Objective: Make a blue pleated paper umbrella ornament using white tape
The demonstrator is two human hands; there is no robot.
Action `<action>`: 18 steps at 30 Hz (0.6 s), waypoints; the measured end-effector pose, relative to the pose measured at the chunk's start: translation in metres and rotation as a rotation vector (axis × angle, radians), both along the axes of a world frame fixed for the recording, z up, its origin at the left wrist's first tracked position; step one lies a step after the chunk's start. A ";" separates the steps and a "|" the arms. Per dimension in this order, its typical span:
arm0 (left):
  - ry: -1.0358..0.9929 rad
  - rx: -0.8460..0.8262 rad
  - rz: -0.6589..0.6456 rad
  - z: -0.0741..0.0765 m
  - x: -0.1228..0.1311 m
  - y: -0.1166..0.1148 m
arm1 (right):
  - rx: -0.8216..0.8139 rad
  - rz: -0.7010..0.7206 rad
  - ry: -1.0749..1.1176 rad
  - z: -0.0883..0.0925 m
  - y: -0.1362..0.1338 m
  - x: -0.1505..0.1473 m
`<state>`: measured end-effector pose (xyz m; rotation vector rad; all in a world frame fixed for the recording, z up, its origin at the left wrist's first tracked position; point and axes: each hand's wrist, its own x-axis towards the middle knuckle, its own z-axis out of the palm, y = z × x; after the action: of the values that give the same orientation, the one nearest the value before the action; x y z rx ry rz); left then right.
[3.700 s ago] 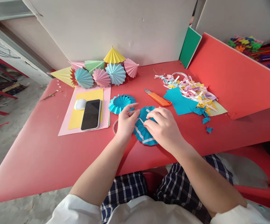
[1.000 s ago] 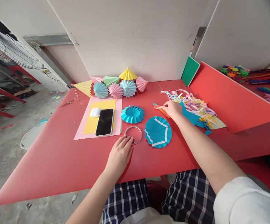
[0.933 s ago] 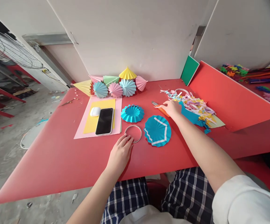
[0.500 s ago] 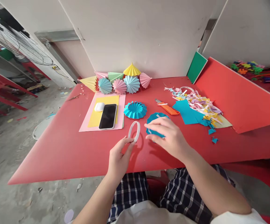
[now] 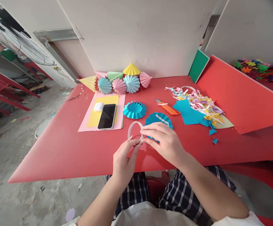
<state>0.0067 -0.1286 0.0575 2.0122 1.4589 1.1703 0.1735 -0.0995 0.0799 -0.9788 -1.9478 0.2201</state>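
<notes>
Partly, in the head view, the right hand (image 5: 166, 142) hides the round pleated blue paper disc (image 5: 150, 119) beyond its fingers. The narrow white ring-shaped tape roll (image 5: 129, 131) sits between both hands' fingertips: the left hand (image 5: 123, 158) pinches its lower edge; the right's slightly parted fingers meet its right edge, their grip unclear. It stands tilted up on edge, opening toward the person, longer axis up-down.

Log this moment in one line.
left hand: holds tape roll | right hand: at tape roll's edge | orange cutter: on red table
</notes>
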 end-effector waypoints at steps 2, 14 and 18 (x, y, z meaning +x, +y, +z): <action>0.048 0.013 -0.011 0.002 0.001 0.001 | -0.018 -0.007 0.018 -0.001 0.001 0.001; 0.213 0.287 -0.249 0.018 0.005 0.030 | -0.186 -0.065 0.211 0.014 0.018 0.029; 0.271 0.304 -0.243 0.060 0.030 0.088 | -0.242 -0.191 0.310 0.036 0.057 0.058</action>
<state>0.0368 -0.0411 0.1178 2.5576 1.1587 1.1013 0.2311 -0.0424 0.1158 -1.2033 -1.5596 0.4777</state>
